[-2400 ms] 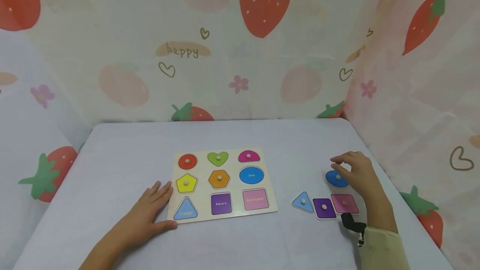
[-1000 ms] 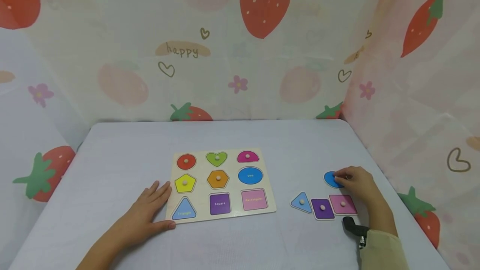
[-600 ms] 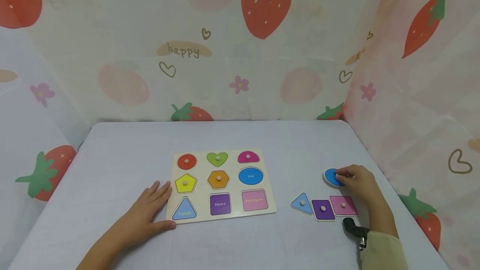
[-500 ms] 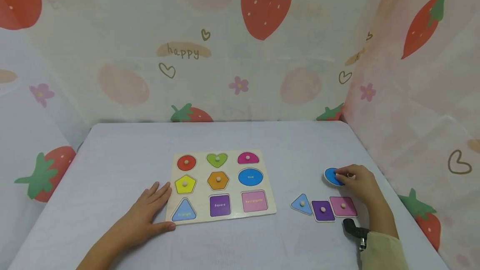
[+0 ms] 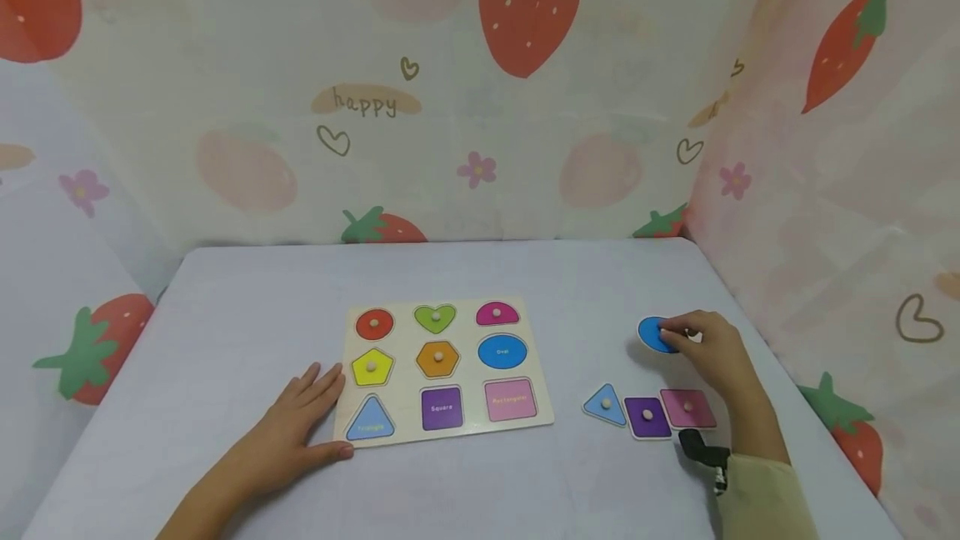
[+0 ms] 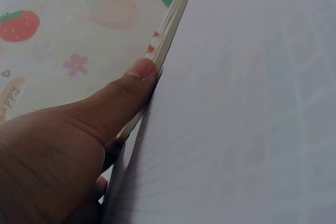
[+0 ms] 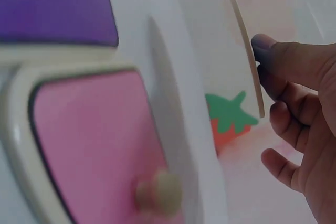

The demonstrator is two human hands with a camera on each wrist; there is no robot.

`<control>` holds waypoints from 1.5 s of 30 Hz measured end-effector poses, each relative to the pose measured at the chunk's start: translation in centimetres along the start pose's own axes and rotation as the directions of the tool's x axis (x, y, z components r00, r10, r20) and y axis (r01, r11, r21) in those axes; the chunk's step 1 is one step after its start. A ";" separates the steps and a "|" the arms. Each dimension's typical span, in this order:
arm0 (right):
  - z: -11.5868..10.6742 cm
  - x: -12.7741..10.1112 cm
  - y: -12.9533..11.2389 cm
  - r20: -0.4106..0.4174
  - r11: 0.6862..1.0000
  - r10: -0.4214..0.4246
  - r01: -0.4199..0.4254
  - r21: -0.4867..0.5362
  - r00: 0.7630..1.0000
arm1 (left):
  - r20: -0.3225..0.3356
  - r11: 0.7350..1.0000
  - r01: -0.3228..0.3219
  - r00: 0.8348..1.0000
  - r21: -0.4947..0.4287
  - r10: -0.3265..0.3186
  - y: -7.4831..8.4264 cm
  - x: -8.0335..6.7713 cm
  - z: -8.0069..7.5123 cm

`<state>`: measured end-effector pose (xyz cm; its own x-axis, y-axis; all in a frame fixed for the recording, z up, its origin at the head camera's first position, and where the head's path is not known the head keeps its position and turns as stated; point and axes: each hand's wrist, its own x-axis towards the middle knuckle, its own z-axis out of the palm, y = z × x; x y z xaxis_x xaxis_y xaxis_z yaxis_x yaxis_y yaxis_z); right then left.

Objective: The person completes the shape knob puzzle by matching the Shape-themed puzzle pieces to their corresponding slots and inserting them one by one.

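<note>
In the head view my right hand (image 5: 712, 348) pinches a blue oval puzzle piece (image 5: 651, 335) by its knob and holds it above the table, its shadow just below. The right wrist view catches this oval piece (image 7: 247, 56) edge-on at the fingertips. My left hand (image 5: 296, 423) lies with spread fingers along the left edge of the wooden puzzle board (image 5: 468, 419); the left wrist view has the thumb (image 6: 142, 69) against the board's edge. Bare printed recesses for the oval (image 5: 502, 352), triangle (image 5: 370, 419), square (image 5: 442, 408) and rectangle (image 5: 510, 399) show on the board.
Right of the board lie a blue triangle piece (image 5: 604, 405), a purple square piece (image 5: 647, 417) and a pink rectangle piece (image 5: 688, 408), all knobbed. Several other pieces, among them an orange hexagon (image 5: 438, 358), sit in the board. Strawberry-print cloth (image 5: 480, 132) walls the white table.
My right hand has come down to the oval piece, pinched its knob and lifted it off the table, shifting slightly left and away. The left hand stays at the board.
</note>
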<state>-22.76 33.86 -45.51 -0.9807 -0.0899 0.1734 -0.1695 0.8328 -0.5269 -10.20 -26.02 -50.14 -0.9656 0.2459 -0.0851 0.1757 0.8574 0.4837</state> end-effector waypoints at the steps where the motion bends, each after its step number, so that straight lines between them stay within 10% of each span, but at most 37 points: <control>1: 0.0 0.1 -0.3 -0.005 1.000 -0.010 0.010 0.002 1.000 | -0.001 1.000 -0.001 1.000 -0.001 0.001 0.0 0.0 0.0; 45: 3.7 3.6 -14.0 0.042 0.981 -0.167 0.161 0.112 0.985 | 0.002 1.000 0.000 1.000 0.011 0.000 0.5 0.2 -0.2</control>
<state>-24.26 19.90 -40.59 -0.9420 -0.2503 0.2235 -0.3349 0.7409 -0.5822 -10.32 -25.67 -49.78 -0.9651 0.2470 -0.0871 0.1778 0.8622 0.4743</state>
